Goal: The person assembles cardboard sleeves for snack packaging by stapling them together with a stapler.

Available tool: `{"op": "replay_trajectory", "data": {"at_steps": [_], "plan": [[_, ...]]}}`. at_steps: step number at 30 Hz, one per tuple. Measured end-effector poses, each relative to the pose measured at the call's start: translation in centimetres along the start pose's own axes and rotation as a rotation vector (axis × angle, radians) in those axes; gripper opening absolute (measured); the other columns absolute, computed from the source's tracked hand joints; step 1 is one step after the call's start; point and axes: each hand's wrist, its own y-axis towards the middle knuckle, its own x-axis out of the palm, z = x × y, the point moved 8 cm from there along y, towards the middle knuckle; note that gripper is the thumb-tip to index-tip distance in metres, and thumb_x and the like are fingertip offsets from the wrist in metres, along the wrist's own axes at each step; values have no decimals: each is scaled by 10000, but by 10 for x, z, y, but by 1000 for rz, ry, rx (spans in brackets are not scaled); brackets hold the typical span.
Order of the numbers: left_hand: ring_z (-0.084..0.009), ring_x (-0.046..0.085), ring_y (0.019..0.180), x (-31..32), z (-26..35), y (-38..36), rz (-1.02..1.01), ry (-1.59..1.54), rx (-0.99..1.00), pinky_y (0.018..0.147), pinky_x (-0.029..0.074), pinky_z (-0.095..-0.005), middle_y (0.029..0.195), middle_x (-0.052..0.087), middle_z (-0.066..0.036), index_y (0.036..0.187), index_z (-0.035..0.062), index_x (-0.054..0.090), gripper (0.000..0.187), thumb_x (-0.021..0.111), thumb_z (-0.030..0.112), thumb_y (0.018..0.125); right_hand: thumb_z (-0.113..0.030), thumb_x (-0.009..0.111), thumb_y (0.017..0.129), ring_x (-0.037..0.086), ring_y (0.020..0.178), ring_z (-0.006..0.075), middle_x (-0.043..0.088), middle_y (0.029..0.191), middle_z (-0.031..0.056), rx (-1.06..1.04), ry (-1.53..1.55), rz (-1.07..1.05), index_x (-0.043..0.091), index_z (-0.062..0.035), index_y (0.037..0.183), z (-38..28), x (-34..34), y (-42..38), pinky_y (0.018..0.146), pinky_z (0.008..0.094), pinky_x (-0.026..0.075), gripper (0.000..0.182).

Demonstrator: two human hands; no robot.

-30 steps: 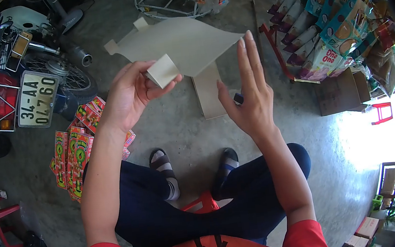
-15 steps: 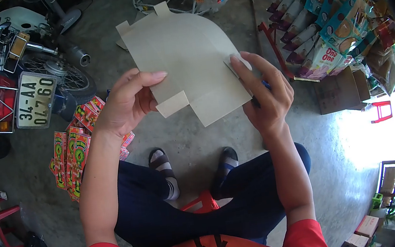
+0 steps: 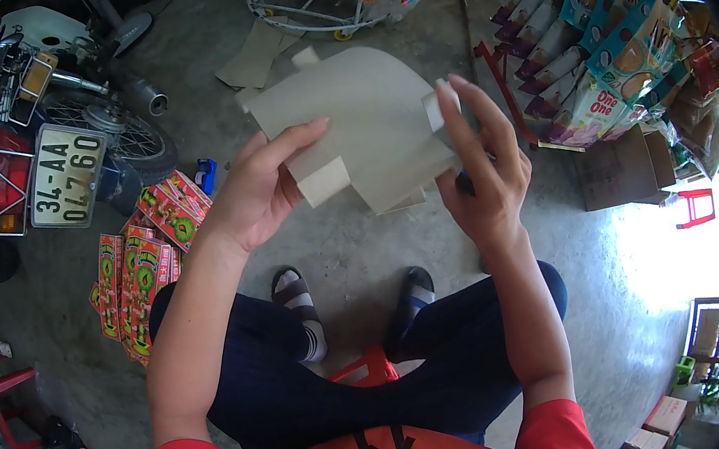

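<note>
A grey-white cardboard cut-out (image 3: 355, 113) with a curved edge and folded tabs is held out in front of me, tilted. My left hand (image 3: 265, 182) grips its left side, thumb on top near a lower tab (image 3: 324, 181) and the other fingers beneath. At the right edge, my right hand (image 3: 485, 151) holds the card, its fingers by a raised tab (image 3: 434, 113). Something dark shows under the right palm, too hidden to name. Below the card's lower edge, a piece of card (image 3: 406, 201) is partly visible.
Red printed packets (image 3: 137, 279) lie piled on the floor at left, beside a small blue object (image 3: 206, 176) and a parked motorbike (image 3: 67, 180). Flat card pieces (image 3: 258, 53) lie ahead near a white wheeled rack (image 3: 307, 15). Snack bags (image 3: 604, 24) stand at right.
The card has tilted and come lower, its tabs now standing up more. My left hand has shifted right, uncovering the small blue object and the card pieces on the floor.
</note>
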Motion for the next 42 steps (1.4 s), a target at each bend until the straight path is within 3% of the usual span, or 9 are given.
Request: {"op": "replay_trajectory", "data": {"at_steps": [5,8,10,13,16,32,36,39,42], "plan": [[-162,711,1107,-10,6,2,5,-170,65,845,660,-313,1217,693,-90,1315,20,616,350,627,241,1044,-5,806,678,689,808,137,599,1481,174,-100,52,109,618,-152,1457,-14,14,-9,602,262,537,815],[-192,710,1116,-12,6,3,-44,-195,84,970,632,-395,1251,681,-104,1314,-19,593,376,664,207,1021,-29,814,686,657,719,122,561,1527,178,-129,68,25,615,-197,1464,-30,24,-14,589,248,519,820],[-194,706,1128,-5,7,1,-52,-139,67,949,636,-378,1271,678,-95,1314,10,622,334,634,198,1039,-41,815,691,631,662,115,543,1549,174,-112,84,-10,614,-226,1468,-36,30,-15,584,244,513,824],[-198,703,1135,4,4,-3,-63,-27,67,948,627,-375,1290,674,-88,1320,24,630,327,631,192,1039,-38,819,727,711,875,264,471,1576,238,-90,81,-133,547,-182,1511,-39,33,-13,727,326,604,842],[-184,700,1133,6,1,-5,-78,20,89,934,621,-357,1284,672,-86,1332,19,615,353,650,197,1030,-50,793,711,618,609,135,521,1574,133,-19,99,-144,590,-270,1490,-36,38,-13,609,265,555,834],[-156,659,1173,10,9,-7,-32,0,81,944,582,-337,1302,648,-75,1410,28,539,450,628,286,1053,-62,758,737,639,594,163,492,1600,105,11,190,-241,583,-281,1494,-39,45,-18,612,291,571,807],[-151,641,1186,4,8,-5,-29,20,58,949,555,-333,1316,639,-63,1432,52,532,491,653,318,1038,-20,784,722,754,813,229,498,1572,180,-17,194,-327,619,-212,1461,-46,44,-16,722,338,639,781],[-134,635,1178,2,6,-3,-40,15,48,948,541,-320,1306,641,-48,1435,76,536,527,687,356,1015,-72,744,734,622,593,136,507,1592,82,-62,207,-207,629,-268,1452,-48,45,-20,610,273,559,754],[-130,630,1175,3,6,-4,-38,39,52,948,530,-317,1297,645,-48,1430,72,546,531,683,377,1017,-64,741,737,620,587,134,526,1574,78,-43,218,-201,642,-273,1436,-49,46,-20,598,271,557,736]]}}
